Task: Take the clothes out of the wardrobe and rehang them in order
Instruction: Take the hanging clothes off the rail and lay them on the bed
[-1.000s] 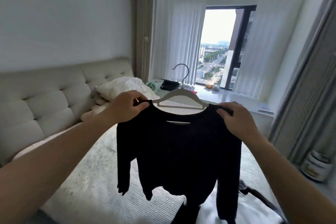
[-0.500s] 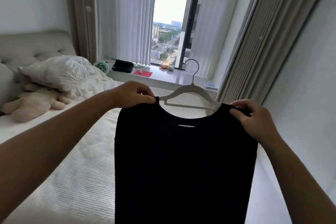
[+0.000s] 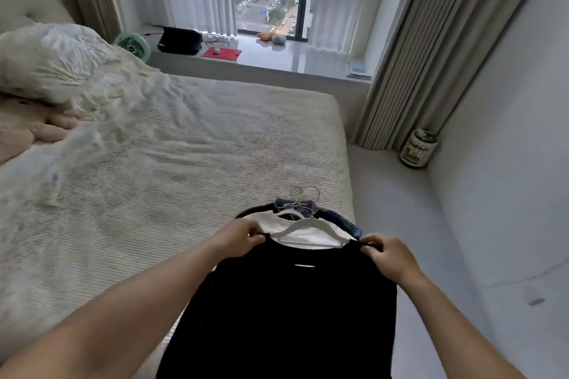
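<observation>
A black long-sleeved top (image 3: 292, 311) hangs on a white hanger (image 3: 311, 226), held low over the near right corner of the bed (image 3: 154, 178). My left hand (image 3: 241, 240) pinches the top's left shoulder and my right hand (image 3: 389, 257) pinches its right shoulder. Beneath it on the bed lies a pile of clothes on hangers: a white garment (image 3: 271, 223) and a blue denim piece (image 3: 348, 226), with metal hooks (image 3: 303, 195) sticking out toward the window. The wardrobe is out of view.
A pillow (image 3: 52, 58) and a plush toy (image 3: 27, 132) lie at the bed's head on the left. The window ledge (image 3: 277, 57) carries a green fan (image 3: 132, 44), a black bag and a red pad. A curtain (image 3: 431, 49) and a jar (image 3: 418, 148) stand by the right wall.
The view has tipped down from the window to the bed. Both hands have lowered the black top from chest height onto the pile of hung clothes at the bed's corner.
</observation>
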